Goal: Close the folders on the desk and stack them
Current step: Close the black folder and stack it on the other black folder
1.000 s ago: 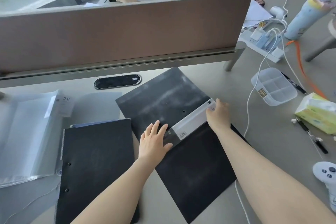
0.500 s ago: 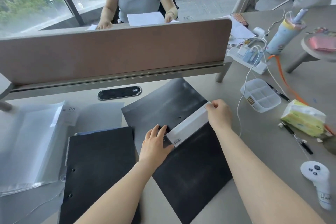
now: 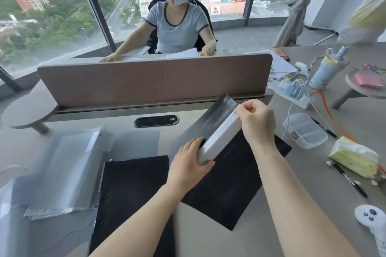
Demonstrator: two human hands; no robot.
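An open black folder [image 3: 227,185] with a white spine lies at an angle in the middle of the desk. Its far cover [image 3: 217,112] is lifted off the desk and tilted up. My left hand [image 3: 188,165] grips the near end of the white spine. My right hand [image 3: 257,121] pinches the far end of that spine. A closed black folder [image 3: 129,194] lies flat to the left of it, partly under my left forearm. A clear plastic folder [image 3: 62,169] with pale sheets lies open further left.
A brown divider panel [image 3: 154,77] runs across the desk behind the folders. A clear compartment box [image 3: 305,133], tissue pack [image 3: 355,158], pens, cables, power strip and a white controller [image 3: 373,223] sit to the right. A person sits opposite, handling papers.
Both hands have raised the white spine, and the folder's far cover has swung up off the desk. My head has tilted up, so more of the room shows.
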